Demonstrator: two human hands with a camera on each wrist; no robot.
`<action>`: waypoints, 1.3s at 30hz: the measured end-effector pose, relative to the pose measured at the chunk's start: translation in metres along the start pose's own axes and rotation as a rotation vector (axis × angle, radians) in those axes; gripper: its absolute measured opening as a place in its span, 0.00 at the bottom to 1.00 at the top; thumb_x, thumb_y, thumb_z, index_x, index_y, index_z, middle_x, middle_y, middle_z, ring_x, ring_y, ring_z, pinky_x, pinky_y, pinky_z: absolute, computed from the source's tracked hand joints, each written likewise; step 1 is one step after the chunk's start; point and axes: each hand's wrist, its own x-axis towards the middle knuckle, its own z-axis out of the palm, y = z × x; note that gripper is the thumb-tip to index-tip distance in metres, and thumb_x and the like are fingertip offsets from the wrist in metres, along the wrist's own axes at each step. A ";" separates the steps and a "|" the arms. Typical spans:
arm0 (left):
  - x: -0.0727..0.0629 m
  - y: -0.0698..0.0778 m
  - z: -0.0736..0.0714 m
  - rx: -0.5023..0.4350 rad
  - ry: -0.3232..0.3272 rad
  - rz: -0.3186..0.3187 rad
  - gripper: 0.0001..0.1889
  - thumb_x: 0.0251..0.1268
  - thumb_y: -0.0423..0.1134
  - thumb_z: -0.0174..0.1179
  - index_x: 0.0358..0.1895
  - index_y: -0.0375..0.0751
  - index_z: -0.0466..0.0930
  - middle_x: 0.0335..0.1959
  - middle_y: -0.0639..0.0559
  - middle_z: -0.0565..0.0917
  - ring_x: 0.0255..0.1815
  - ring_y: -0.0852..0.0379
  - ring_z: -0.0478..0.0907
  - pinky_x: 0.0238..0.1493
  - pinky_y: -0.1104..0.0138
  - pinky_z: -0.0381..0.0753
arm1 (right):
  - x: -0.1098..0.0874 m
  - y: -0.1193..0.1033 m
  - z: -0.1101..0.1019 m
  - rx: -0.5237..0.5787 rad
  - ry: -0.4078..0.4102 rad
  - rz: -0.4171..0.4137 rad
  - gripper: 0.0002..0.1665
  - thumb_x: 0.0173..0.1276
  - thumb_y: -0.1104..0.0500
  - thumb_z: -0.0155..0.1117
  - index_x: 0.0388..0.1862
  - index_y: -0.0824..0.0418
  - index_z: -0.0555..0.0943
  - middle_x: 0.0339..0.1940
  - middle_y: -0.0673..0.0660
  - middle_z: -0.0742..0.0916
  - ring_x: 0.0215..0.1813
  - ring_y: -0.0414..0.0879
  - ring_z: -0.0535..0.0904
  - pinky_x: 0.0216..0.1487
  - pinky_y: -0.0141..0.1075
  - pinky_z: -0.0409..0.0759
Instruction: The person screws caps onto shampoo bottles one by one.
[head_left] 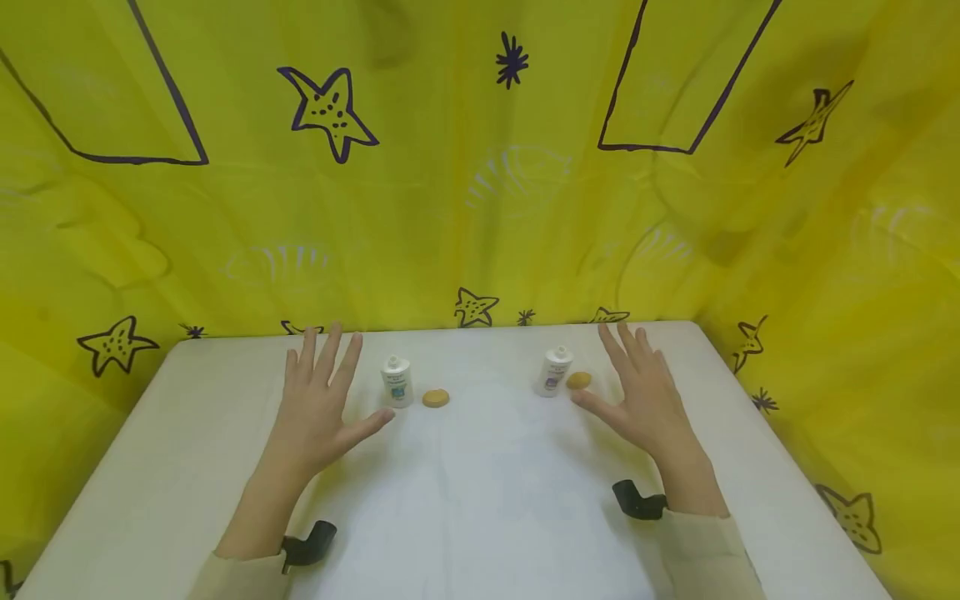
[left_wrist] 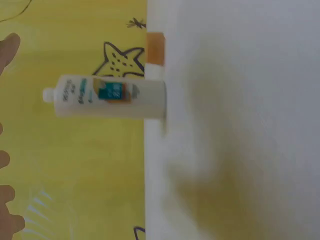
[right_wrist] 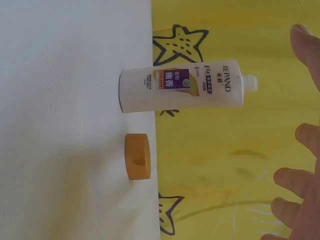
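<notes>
Two white shampoo-style bottles stand upright and uncapped on the white table. The left bottle [head_left: 397, 383] has a teal label patch, and an orange-yellow cap [head_left: 435, 398] lies to its right. My left hand [head_left: 318, 408], fingers spread, hovers to the left of that bottle and holds nothing. The right bottle [head_left: 554, 372] carries a purple label patch [right_wrist: 175, 79]; its orange-yellow cap [right_wrist: 137, 156] lies beside it. Above the table, with fingers spread and nothing held, my right hand [head_left: 641, 400] is just right of that cap.
The white table [head_left: 465, 508] ends against a yellow curtain [head_left: 420, 217] with drawn starfish, which also runs along both sides. A black wrist mount [head_left: 311, 543] sticks out from the left wrist, and another black mount [head_left: 639, 502] from the right.
</notes>
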 end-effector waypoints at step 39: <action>0.053 0.095 0.064 -0.110 -0.280 0.281 0.51 0.62 0.71 0.56 0.81 0.49 0.48 0.81 0.46 0.53 0.81 0.40 0.46 0.76 0.43 0.52 | 0.015 0.029 0.015 0.064 -0.244 -0.013 0.54 0.62 0.44 0.72 0.81 0.46 0.54 0.78 0.62 0.65 0.77 0.64 0.59 0.70 0.66 0.60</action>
